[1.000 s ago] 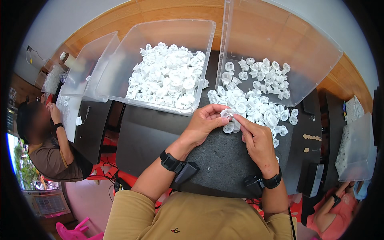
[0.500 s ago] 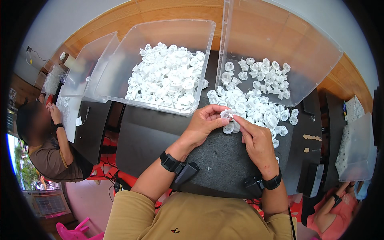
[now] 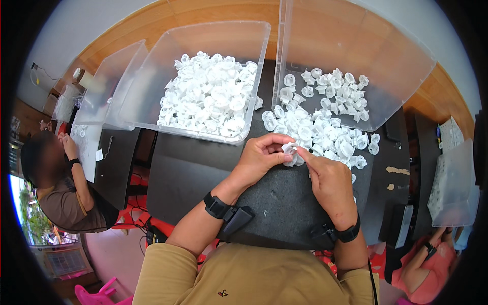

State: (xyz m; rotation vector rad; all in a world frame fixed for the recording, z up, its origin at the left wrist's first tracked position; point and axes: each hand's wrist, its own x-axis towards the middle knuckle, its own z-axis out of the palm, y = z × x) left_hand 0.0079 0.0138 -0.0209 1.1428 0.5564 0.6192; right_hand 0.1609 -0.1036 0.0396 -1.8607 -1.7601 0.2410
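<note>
Between the thumb and index finger of my left hand [image 3: 258, 158] is a small white plastic part [image 3: 290, 148], round with a raised piece. My right hand [image 3: 327, 180] meets it from the right, its index finger against the part and its other fingers curled in. Just beyond my hands, a loose pile of similar white parts [image 3: 325, 133] spreads over a dark mat [image 3: 277, 203]. Exactly how the right fingertips grip the part is hard to make out.
A clear plastic bin [image 3: 244, 133] heaped with white parts stands at the back left. Another clear bin [image 3: 356, 46], tipped toward me, holds more at the back right. Two people [image 3: 66, 198] work at either side. A grey box-shaped item [image 3: 402, 226] is at the table's right.
The part has turned slightly between my fingers, and my right hand has shifted a little. The view has tilted slightly; the bins and pile look unchanged.
</note>
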